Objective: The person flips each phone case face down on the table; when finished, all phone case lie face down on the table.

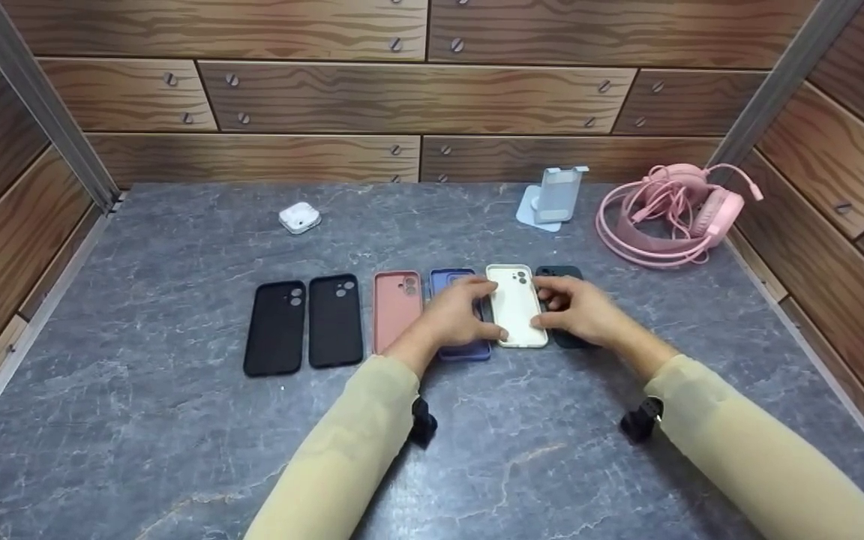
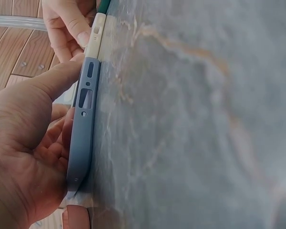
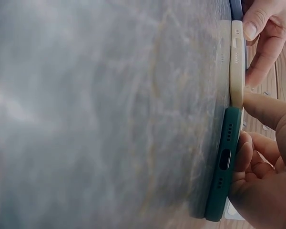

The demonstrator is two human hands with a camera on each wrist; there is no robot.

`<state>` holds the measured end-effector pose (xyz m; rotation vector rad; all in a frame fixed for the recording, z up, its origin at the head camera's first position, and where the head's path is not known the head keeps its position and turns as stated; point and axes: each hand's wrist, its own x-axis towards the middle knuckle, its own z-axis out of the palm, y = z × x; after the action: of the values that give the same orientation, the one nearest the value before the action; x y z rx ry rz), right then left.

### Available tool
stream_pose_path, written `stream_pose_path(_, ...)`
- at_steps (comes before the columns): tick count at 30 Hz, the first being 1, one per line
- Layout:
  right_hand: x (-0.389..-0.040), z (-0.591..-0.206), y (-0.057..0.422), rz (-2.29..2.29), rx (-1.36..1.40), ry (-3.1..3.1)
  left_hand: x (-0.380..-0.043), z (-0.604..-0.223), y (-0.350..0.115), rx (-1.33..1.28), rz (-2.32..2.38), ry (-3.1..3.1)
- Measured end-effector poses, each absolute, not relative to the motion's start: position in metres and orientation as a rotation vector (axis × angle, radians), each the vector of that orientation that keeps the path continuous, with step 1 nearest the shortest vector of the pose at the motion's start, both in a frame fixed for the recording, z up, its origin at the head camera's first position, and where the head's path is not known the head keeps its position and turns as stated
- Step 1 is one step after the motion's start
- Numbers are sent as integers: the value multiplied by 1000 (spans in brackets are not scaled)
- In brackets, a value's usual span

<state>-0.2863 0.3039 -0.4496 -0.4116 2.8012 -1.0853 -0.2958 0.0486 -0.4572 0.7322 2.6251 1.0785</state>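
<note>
A cream phone case (image 1: 516, 307) lies with its camera cutout at the far end, between two neighbouring cases. My left hand (image 1: 454, 313) holds its left long edge with thumb and fingertips, reaching across a blue case (image 1: 465, 352). On the opposite edge, my right hand (image 1: 583, 309) grips it the same way, over a dark green case (image 3: 223, 181). In the wrist views, the thumbs sit on the cream case's near end, close above the table. The hands partly hide the blue and green cases in the head view.
Left of the blue case are a pink case (image 1: 394, 300) and two black cases (image 1: 274, 330), (image 1: 336, 322), making one row. Behind stand a white earphone box (image 1: 300, 217), a light phone stand (image 1: 558, 196) and a pink headset (image 1: 672, 214). Wood-patterned walls (image 1: 417, 97) enclose the table.
</note>
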Motion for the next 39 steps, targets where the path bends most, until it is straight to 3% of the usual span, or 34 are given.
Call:
stream_pose_path(17,-282,-439,297,-741,-616,2934,-294,-456,52,753,1001,2652)
stream_pose_path(39,-280,-434,284,-1016,-272,2885,-294,-456,52,791,1009,2662)
